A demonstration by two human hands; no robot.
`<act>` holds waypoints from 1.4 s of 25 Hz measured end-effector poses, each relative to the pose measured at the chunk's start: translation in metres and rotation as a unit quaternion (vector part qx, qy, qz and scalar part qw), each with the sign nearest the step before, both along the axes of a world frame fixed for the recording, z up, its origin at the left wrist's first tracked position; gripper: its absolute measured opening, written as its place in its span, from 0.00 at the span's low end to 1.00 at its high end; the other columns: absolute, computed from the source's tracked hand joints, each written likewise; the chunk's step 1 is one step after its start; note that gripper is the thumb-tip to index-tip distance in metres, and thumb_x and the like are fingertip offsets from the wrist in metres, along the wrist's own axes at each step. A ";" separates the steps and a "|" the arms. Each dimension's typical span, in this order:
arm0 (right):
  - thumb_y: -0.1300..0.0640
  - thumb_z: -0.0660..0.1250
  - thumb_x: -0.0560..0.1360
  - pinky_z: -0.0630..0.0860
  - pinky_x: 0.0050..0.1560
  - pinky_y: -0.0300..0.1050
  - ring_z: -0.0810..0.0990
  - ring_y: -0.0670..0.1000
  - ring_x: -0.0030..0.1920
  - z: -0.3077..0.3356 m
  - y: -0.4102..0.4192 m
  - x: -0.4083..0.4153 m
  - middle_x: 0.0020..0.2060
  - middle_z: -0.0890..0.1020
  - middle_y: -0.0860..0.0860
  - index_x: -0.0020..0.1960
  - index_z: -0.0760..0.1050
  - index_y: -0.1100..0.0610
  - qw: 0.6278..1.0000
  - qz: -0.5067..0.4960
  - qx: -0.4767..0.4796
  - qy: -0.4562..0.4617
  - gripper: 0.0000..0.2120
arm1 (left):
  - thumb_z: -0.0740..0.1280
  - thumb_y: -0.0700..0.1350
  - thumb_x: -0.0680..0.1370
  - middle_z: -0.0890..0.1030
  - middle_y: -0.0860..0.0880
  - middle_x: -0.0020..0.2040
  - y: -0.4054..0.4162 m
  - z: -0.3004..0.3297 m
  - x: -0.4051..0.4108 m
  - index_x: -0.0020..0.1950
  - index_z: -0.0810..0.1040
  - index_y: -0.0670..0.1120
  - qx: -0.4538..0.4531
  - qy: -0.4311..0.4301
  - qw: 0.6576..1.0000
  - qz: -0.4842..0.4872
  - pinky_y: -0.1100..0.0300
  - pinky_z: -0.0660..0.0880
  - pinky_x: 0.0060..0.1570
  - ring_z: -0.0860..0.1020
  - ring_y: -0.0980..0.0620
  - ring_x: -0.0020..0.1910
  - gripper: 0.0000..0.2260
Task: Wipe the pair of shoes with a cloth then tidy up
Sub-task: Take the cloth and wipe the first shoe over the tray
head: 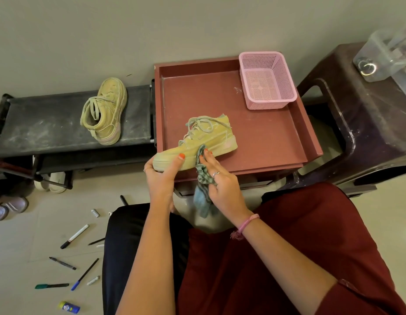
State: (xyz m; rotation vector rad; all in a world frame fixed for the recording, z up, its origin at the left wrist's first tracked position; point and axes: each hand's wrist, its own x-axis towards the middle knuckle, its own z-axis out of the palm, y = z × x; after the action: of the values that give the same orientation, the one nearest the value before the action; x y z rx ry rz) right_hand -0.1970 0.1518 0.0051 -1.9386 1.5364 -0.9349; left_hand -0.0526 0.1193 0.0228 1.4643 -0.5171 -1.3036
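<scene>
A dusty yellow-green sneaker (211, 137) lies on its side at the front left of a red-brown tray (265, 137), its toe past the tray's edge. My left hand (162, 178) grips the toe from below, thumb on the sidewall. My right hand (220, 183) holds a blue-green checked cloth (203, 178) and presses it against the shoe's side. The cloth's tail hangs down below my hand. The second sneaker (105, 112) lies on a black shoe rack (38, 128) to the left.
A pink mesh basket (266, 80) stands in the tray's far right corner. A dark plastic stool (361, 114) with a clear container (388, 53) is on the right. Several markers (75, 236) and a glue stick (69, 307) lie on the floor at left. Other footwear sits under the rack.
</scene>
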 end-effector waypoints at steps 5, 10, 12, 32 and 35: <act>0.74 0.62 0.72 0.63 0.72 0.47 0.64 0.54 0.72 -0.007 -0.003 -0.008 0.70 0.69 0.57 0.68 0.69 0.66 0.995 0.020 -0.072 0.071 0.24 | 0.81 0.43 0.65 0.78 0.51 0.56 0.001 0.001 -0.002 0.62 0.68 0.48 -0.019 -0.096 0.995 -0.014 0.63 0.78 0.50 0.80 0.57 0.54 0.32; 0.73 0.57 0.75 0.70 0.67 0.49 0.65 0.56 0.72 -0.004 -0.036 -0.034 0.70 0.69 0.56 0.69 0.68 0.64 0.965 0.030 -0.138 0.222 0.23 | 0.81 0.41 0.64 0.79 0.50 0.56 0.000 -0.002 0.001 0.62 0.70 0.46 -0.018 -0.102 0.994 -0.023 0.61 0.79 0.51 0.80 0.57 0.54 0.31; 0.72 0.52 0.74 0.68 0.68 0.48 0.66 0.56 0.71 0.000 -0.051 -0.040 0.69 0.70 0.56 0.69 0.69 0.64 0.956 0.031 -0.140 0.257 0.24 | 0.81 0.40 0.64 0.79 0.50 0.55 0.000 -0.003 0.002 0.62 0.70 0.45 -0.021 -0.101 0.994 -0.022 0.63 0.79 0.49 0.81 0.58 0.52 0.30; 0.73 0.56 0.72 0.62 0.72 0.50 0.65 0.57 0.71 0.012 -0.031 -0.008 0.69 0.70 0.58 0.70 0.66 0.65 0.970 0.026 -0.077 0.228 0.26 | 0.80 0.36 0.65 0.81 0.48 0.54 0.006 -0.007 -0.002 0.61 0.71 0.44 -0.024 -0.079 0.997 -0.004 0.63 0.79 0.47 0.82 0.58 0.50 0.29; 0.75 0.64 0.68 0.57 0.73 0.48 0.65 0.56 0.72 0.016 -0.036 -0.016 0.70 0.69 0.57 0.71 0.65 0.64 0.965 0.038 -0.074 0.247 0.32 | 0.79 0.36 0.65 0.81 0.48 0.53 0.008 -0.006 -0.002 0.61 0.71 0.44 -0.025 -0.076 0.997 -0.005 0.65 0.79 0.46 0.82 0.60 0.48 0.29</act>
State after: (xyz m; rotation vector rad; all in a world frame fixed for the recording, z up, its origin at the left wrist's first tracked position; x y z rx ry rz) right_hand -0.2130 0.1158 0.0206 -2.4539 1.6737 -0.5669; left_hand -0.0543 0.1269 0.0163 1.5289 -0.6537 -1.1844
